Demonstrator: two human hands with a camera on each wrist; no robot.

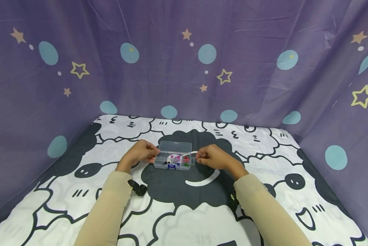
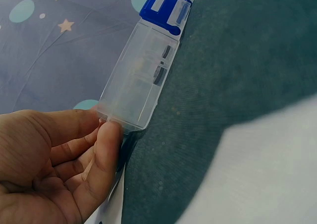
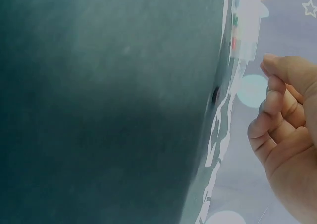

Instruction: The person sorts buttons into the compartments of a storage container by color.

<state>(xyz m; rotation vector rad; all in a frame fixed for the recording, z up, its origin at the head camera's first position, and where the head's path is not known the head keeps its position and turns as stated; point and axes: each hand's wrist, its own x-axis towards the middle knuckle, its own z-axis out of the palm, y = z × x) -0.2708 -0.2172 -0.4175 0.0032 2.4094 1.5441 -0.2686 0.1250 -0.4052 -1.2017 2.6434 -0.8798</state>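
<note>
A clear plastic compartment box (image 1: 171, 167) with a blue latch (image 2: 166, 8) stands on the dark part of the cloth, its clear lid (image 1: 175, 147) raised at the back. Small pink, red, green, blue and black pieces (image 1: 186, 160) lie in its compartments. My left hand (image 1: 142, 152) pinches the box's left end between thumb and fingers, as the left wrist view shows closely. Just right of the box, my right hand (image 1: 213, 157) hovers with loosely curled fingers. In the right wrist view, nothing shows between its thumb and fingertips (image 3: 276, 83).
A cloth (image 1: 202, 225) printed with white and dark cartoon sheep covers the surface. Purple curtains (image 1: 171, 85) with stars and blue spots hang behind and at both sides. Beside the left sleeve is a small black object (image 1: 138, 188).
</note>
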